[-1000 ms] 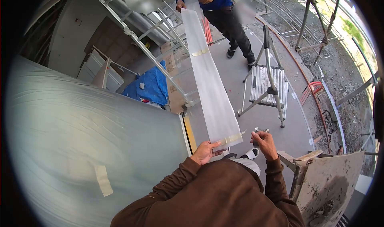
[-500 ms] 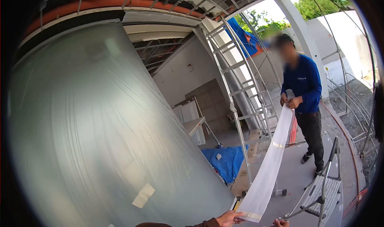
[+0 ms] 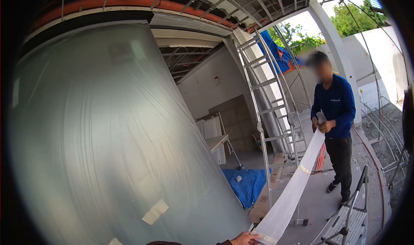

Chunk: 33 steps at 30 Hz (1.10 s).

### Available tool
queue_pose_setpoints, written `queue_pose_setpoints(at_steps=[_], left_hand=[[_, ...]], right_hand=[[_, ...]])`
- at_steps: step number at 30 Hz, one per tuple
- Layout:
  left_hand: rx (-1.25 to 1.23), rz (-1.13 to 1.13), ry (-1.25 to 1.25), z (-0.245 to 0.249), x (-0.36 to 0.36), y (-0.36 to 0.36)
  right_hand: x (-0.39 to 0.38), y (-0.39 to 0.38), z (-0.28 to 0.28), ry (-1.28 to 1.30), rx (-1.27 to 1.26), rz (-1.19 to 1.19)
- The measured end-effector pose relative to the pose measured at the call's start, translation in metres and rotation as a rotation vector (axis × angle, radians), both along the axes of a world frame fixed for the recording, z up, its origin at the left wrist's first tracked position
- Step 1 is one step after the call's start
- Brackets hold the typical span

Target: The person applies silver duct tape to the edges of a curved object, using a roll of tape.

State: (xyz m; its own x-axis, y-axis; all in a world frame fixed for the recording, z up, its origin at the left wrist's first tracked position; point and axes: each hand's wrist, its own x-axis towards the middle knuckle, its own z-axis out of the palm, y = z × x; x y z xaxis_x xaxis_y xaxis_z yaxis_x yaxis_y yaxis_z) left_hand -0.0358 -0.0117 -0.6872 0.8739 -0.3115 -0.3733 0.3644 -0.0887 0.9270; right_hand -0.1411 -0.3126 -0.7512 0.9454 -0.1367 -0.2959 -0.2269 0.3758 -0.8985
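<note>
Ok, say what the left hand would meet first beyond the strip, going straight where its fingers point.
Past the white strip, the left hand would perhaps meet the step stool, though depth is unclear and it might pass above.

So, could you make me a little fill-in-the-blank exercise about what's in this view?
1. A bare left hand grips the near end of the long, thin sheet strip, coloured ______.
2. A co-worker wearing a ______ long-sleeved top holds the strip farther along.
3. In the picture, the low silver metal stepladder stands to the ______ of the tall silver metal ladder.
4. The long, thick pipe overhead is coloured ______.

Missing words: white; blue; right; orange.
</note>
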Motion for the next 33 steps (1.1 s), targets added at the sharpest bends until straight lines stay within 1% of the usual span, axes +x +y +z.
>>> queue_pose_setpoints(at_steps=[2, 4, 7, 8, 9, 10, 11, 12, 14, 15, 16, 18, 20, 22, 23, 24, 26, 28, 30, 32, 33], left_hand=[[0.019, 0.015, 0.037, 0.0, 0.0, -0.002], [-0.084, 0.056, 0.169, 0.0, 0.002, -0.002], [-0.114, 0.003, 0.166, -0.002, 0.002, -0.003], [-0.11, 0.0, 0.173, -0.009, 0.009, -0.001], [-0.069, 0.006, 0.282, -0.019, 0.02, 0.001], [-0.027, 0.013, 0.397, -0.017, 0.018, -0.001], [-0.036, 0.021, 0.339, -0.016, 0.016, -0.001], [-0.036, 0.027, 0.304, 0.002, 0.01, -0.007], [0.015, 0.074, 0.144, 0.004, 0.011, -0.01], [0.037, 0.121, 0.006, 0.006, 0.013, -0.014], [0.102, 0.172, -0.116, 0.029, 0.008, -0.03], [0.169, 0.138, -0.41, 0.045, 0.004, -0.044], [0.194, 0.068, -0.507, 0.063, 0.004, -0.057], [0.199, -0.018, -0.599, 0.072, 0.004, -0.07], [0.347, -0.108, -0.677, 0.063, 0.011, -0.067], [0.42, -0.17, -0.603, 0.078, 0.004, -0.077], [0.389, -0.235, -0.542, 0.047, 0.017, -0.078], [0.277, -0.263, -0.682, 0.038, 0.024, -0.091], [0.186, -0.28, -0.717, 0.069, 0.02, -0.113], [0.112, -0.367, -0.734, 0.098, 0.024, -0.121], [0.073, -0.374, -0.721, 0.103, 0.03, -0.121]], right_hand=[[-0.004, 0.0, -0.006, 0.018, 0.001, -0.025], [-0.006, -0.001, -0.022, -0.023, -0.03, -0.025], [-0.011, 0.0, -0.041, -0.035, -0.05, -0.035], [-0.014, 0.002, -0.039, -0.028, -0.047, -0.039], [-0.015, 0.002, -0.035, -0.028, -0.022, -0.051], [-0.019, 0.002, -0.029, -0.022, 0.004, -0.061], [-0.018, -0.002, -0.03, -0.022, -0.059, -0.04], [-0.02, -0.001, -0.032, 0.001, -0.113, -0.019], [-0.024, 0.004, -0.014, -0.009, 0.081, -0.141], [-0.028, 0.002, 0.003, -0.046, 0.109, -0.158], [-0.032, -0.004, 0.039, -0.054, 0.125, -0.161], [-0.033, -0.014, 0.066, -0.075, 0.146, -0.136], [-0.029, -0.023, 0.099, -0.077, 0.193, -0.063], [-0.02, -0.027, 0.122, -0.193, 0.184, 0.016], [-0.014, -0.028, 0.132, -0.224, 0.206, 0.056], [-0.009, -0.027, 0.141, -0.257, 0.228, 0.096], [0.003, -0.024, 0.165, -0.262, 0.096, 0.141], [0.019, -0.014, 0.178, -0.409, -0.034, 0.154], [0.026, -0.013, 0.181, -0.33, -0.089, 0.242], [0.025, -0.008, 0.192, -0.421, -0.311, 0.243], [0.022, -0.009, 0.192, -0.395, -0.342, 0.234]])
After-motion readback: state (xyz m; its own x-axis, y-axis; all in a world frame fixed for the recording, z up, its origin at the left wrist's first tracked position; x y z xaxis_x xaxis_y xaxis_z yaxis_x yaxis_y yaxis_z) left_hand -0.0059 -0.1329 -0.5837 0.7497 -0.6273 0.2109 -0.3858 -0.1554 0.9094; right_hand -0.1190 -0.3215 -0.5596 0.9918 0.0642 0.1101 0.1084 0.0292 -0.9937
